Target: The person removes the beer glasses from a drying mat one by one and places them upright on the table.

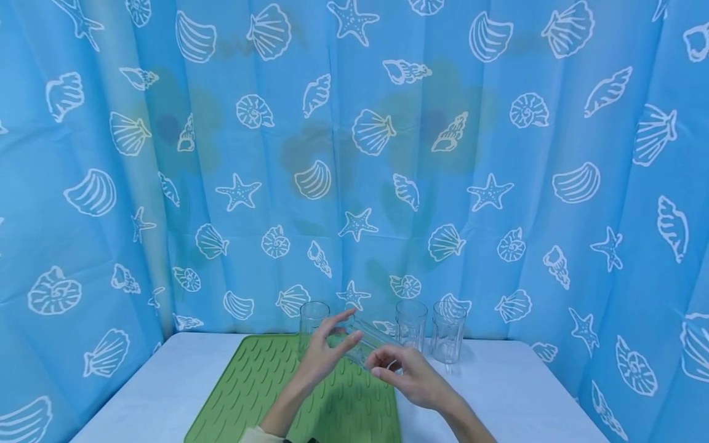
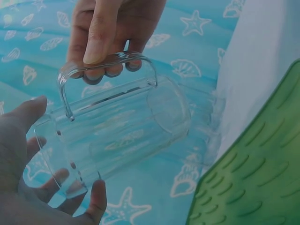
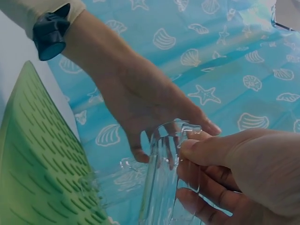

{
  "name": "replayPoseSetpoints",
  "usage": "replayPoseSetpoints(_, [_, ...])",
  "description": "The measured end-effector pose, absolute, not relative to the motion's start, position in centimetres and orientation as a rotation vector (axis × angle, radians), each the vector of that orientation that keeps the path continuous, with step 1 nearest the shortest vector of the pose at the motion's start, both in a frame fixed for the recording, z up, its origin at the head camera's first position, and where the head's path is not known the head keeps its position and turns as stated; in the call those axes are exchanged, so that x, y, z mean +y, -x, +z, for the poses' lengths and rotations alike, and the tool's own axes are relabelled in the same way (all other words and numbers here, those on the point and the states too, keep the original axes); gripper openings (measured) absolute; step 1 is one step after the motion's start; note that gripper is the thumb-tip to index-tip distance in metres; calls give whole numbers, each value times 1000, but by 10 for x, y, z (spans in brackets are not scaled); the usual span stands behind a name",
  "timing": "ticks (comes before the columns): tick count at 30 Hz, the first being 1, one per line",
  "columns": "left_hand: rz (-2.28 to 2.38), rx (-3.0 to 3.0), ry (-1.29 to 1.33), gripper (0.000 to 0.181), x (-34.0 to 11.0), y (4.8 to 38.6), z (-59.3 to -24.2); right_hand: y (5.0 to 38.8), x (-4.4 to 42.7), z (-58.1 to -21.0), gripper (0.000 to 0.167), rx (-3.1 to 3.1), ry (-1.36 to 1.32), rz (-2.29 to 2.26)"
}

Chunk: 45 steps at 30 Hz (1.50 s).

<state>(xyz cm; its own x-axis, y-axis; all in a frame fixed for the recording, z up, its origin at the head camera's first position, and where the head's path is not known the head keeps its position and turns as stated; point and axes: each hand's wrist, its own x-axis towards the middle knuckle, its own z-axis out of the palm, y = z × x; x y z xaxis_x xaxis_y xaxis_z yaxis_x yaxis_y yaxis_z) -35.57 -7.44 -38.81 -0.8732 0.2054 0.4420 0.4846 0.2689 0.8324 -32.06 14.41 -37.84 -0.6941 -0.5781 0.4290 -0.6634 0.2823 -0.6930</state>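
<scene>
A clear glass mug (image 1: 371, 337) is held tilted above the green mat (image 1: 252, 384). My right hand (image 1: 412, 376) grips its handle (image 2: 110, 61), the thumb on one side and curled fingers on the other in the left wrist view. Spread around one end of the mug (image 2: 122, 131), the fingers and thumb of my left hand (image 1: 318, 358) curve about the glass. In the right wrist view, the mug (image 3: 161, 187) stands between my left hand (image 3: 145, 101) and my right hand (image 3: 234, 173), partly covering the left fingertips.
One clear glass (image 1: 314, 317) stands at the mat's back edge, partly behind my left hand. Two more, one glass (image 1: 411, 320) and another glass (image 1: 449, 332), stand right of the mat on the white table (image 1: 498, 394). A blue shell-patterned curtain (image 1: 354, 166) hangs behind.
</scene>
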Motion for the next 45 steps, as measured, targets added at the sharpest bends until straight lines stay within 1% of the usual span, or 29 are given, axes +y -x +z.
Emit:
replayPoseSetpoints(11, [-1612, -2312, 675, 58, -80, 354, -381, 316, 145, -386, 17, -2343, -1112, 1493])
replayPoseSetpoints(19, [-1621, -2304, 689, 53, -89, 351, -384, 315, 147, -393, 16, -2261, -1099, 1541])
replayPoseSetpoints(23, [-1646, -2291, 654, 50, -99, 351, -386, 314, 150, -394, 15, -2259, -1057, 1572])
replayPoseSetpoints(27, [-1628, -2318, 605, 50, -112, 347, -389, 312, 154, -395, 14, -2258, -1026, 1584])
replayPoseSetpoints(32, [-1453, -2410, 526, 53, -132, 340, -396, 311, 160, -399, 12, -2220, -1034, 1571])
replayPoseSetpoints(41, [-1020, -2555, 398, 67, -170, 328, -413, 310, 170, -407, 10, -2222, -957, 1592])
replayPoseSetpoints(45, [-906, -2634, 370, 73, -185, 322, -421, 310, 173, -409, 9, -2219, -933, 1586])
